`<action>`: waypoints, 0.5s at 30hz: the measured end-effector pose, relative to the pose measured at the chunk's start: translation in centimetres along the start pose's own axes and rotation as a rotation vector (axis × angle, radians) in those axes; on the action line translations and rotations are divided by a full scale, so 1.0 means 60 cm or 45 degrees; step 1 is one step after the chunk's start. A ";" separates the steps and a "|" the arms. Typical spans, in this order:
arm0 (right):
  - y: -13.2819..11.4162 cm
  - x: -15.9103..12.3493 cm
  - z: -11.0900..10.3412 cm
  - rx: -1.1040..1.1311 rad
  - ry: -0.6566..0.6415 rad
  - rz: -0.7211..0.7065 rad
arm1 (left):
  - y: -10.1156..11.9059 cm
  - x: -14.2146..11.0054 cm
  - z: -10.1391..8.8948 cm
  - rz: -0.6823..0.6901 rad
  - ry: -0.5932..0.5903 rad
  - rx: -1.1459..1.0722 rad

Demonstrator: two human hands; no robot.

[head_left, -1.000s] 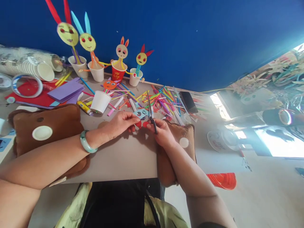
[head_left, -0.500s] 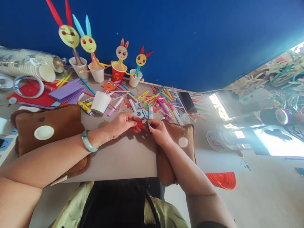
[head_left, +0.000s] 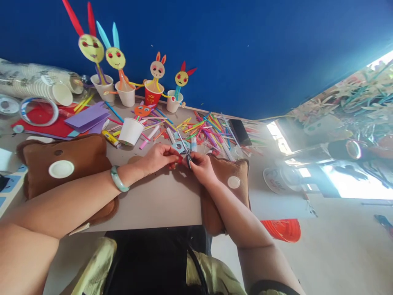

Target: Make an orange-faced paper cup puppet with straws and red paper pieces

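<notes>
My left hand (head_left: 161,157) pinches a small piece of red paper (head_left: 179,158) above the table. Close to its right, my right hand (head_left: 199,165) is closed round the handles of a pair of scissors (head_left: 186,152), whose blades point up and away from me. How far the blades are apart is too small to tell. Just beyond the hands lie a light-blue paper scrap (head_left: 177,146) with holes and a glue stick (head_left: 193,144). A white paper cup (head_left: 131,132) with an orange cat-like face (head_left: 143,110) leans to the left of them.
Brown cushions (head_left: 73,151) lie under both forearms. Along the blue wall stand several cup puppets, one in a red cup (head_left: 152,96). Coloured sticks and pens (head_left: 211,129) are scattered at the back, beside a black phone (head_left: 240,132). Purple paper (head_left: 87,116) and a tape roll (head_left: 38,111) lie left.
The scissors have tilted a little to the left, and the red paper has turned in my left fingers. Both hands stay close together; the whole view has shifted slightly.
</notes>
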State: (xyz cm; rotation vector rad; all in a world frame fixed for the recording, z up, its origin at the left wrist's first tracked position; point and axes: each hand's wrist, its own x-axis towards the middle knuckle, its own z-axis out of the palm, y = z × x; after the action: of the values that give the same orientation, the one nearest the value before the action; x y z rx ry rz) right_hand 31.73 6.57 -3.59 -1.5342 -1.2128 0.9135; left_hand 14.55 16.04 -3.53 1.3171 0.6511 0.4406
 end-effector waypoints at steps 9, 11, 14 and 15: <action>0.016 -0.003 0.018 -0.109 0.403 -0.253 | -0.007 0.020 -0.029 0.312 0.280 0.362; 0.010 -0.001 0.024 -0.226 0.455 -0.273 | -0.012 0.024 -0.036 0.376 0.343 0.421; -0.012 -0.001 0.020 -0.514 0.327 -0.245 | -0.022 0.028 -0.043 0.463 0.397 0.516; -0.022 -0.003 0.014 -0.618 0.285 -0.248 | -0.024 0.028 -0.044 0.483 0.427 0.541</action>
State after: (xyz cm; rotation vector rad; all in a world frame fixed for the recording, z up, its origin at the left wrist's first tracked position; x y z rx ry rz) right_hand 30.56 6.68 -2.53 -1.7963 -1.4538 0.3168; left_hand 13.97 18.79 -5.58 1.8024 0.8024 0.8800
